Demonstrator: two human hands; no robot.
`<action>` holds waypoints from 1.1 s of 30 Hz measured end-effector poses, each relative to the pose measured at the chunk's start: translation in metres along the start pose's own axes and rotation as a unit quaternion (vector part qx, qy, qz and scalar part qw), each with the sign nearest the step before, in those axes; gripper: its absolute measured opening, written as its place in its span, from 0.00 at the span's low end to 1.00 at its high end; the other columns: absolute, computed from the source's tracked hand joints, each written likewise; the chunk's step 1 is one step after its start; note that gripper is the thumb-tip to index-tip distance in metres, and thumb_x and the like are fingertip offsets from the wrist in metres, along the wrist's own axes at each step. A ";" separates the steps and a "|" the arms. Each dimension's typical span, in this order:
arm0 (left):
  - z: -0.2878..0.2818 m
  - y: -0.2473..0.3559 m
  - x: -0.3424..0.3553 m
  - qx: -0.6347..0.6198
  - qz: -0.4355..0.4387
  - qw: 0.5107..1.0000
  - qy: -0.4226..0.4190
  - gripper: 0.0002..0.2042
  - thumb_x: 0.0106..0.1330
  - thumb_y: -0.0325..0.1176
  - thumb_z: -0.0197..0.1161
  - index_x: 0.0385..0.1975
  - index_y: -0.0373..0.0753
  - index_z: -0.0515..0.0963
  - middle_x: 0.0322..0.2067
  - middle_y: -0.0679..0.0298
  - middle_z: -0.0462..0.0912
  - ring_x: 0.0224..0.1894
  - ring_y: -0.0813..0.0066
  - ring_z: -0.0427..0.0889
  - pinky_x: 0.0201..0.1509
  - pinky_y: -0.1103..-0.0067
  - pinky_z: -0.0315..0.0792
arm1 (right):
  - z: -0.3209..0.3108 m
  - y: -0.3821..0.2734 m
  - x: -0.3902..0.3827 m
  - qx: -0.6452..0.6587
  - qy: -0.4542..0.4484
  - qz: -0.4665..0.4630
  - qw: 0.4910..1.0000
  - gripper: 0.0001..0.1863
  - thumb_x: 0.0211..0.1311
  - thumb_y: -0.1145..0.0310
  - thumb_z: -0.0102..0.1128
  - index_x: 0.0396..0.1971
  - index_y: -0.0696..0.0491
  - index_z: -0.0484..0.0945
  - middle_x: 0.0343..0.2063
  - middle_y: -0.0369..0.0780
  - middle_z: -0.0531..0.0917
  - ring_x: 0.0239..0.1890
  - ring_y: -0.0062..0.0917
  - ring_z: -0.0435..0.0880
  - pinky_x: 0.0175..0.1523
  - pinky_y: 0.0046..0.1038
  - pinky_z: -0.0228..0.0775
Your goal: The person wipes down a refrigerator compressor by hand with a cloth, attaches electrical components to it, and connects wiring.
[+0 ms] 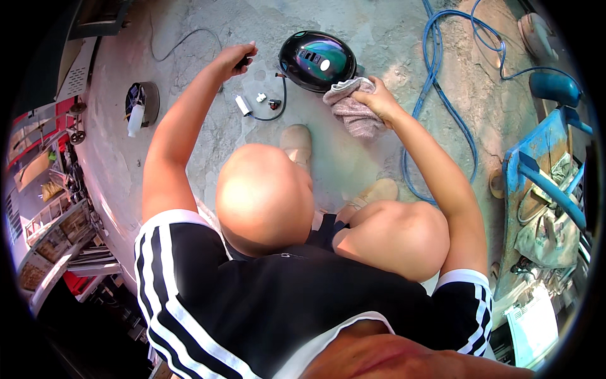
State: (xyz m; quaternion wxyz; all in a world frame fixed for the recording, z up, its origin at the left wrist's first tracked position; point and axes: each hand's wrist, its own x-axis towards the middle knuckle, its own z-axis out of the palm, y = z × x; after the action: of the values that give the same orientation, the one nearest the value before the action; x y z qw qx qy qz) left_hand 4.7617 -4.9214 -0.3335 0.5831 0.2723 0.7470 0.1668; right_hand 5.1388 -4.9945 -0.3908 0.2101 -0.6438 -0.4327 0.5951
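In my right hand [379, 104] is a bunched, greyish-pink cloth [356, 110], gripped between thumb and fingers. The cloth touches the lower right edge of a glossy black oval housing [319, 60], which lies on the concrete with a small panel and a white round spot on top. Left of the housing, my left hand [238, 59] hovers with curled fingers; a dark patch shows in it, too small to name. Below, between the hands, lie a white cylindrical part [242, 106] on a dark cable [281, 104], a small white fitting [261, 97] and a small black-and-orange part [274, 103].
A blue hose [435, 82] lies looped on the right. Beyond it stands a blue metal frame [514, 170] with cloth bags. At left are a round dark container [150, 104] and a white bottle [136, 120]. A thin cable [183, 41] curves at the far left. My shoes [297, 142] are close below.
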 end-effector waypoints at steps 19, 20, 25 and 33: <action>0.047 0.026 0.099 0.242 0.145 0.923 -0.262 0.21 0.70 0.55 0.51 0.33 0.42 0.78 0.19 0.76 0.67 0.21 0.86 0.64 0.22 0.85 0.59 | 0.042 -0.031 -0.006 -0.032 -0.189 0.272 0.943 0.32 0.35 0.66 0.75 0.47 0.60 0.80 0.41 0.44 0.84 0.42 0.31 0.84 0.43 0.34 0.78; 0.048 0.029 0.099 0.254 0.160 0.918 -0.260 0.19 0.71 0.52 0.51 0.32 0.42 0.77 0.19 0.76 0.67 0.21 0.87 0.63 0.22 0.85 0.58 | 0.048 -0.027 -0.008 -0.032 -0.177 0.272 0.945 0.33 0.34 0.66 0.75 0.48 0.59 0.79 0.42 0.44 0.84 0.43 0.31 0.83 0.45 0.33 0.77; 0.056 0.019 0.106 0.259 0.292 0.902 -0.184 0.16 0.71 0.43 0.54 0.28 0.35 0.75 0.20 0.70 0.71 0.22 0.82 0.68 0.24 0.81 0.62 | 0.059 -0.021 -0.011 -0.106 -0.137 0.217 0.961 0.36 0.34 0.65 0.75 0.51 0.57 0.78 0.47 0.46 0.82 0.51 0.34 0.80 0.54 0.33 0.72; 0.051 0.031 0.109 0.390 0.429 0.801 -0.153 0.14 0.73 0.38 0.50 0.28 0.36 0.74 0.19 0.65 0.74 0.21 0.78 0.73 0.27 0.78 0.67 | 0.075 -0.011 -0.007 -0.143 -0.174 0.104 0.969 0.35 0.36 0.64 0.76 0.52 0.52 0.78 0.49 0.43 0.82 0.54 0.34 0.78 0.58 0.33 0.69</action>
State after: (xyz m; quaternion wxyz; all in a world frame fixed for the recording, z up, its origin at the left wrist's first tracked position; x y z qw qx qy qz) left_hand 4.7984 -4.8348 -0.4147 0.4033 0.7908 0.4575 0.0511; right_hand 5.0647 -5.0122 -0.3931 -0.0257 -0.5953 -0.4741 0.6482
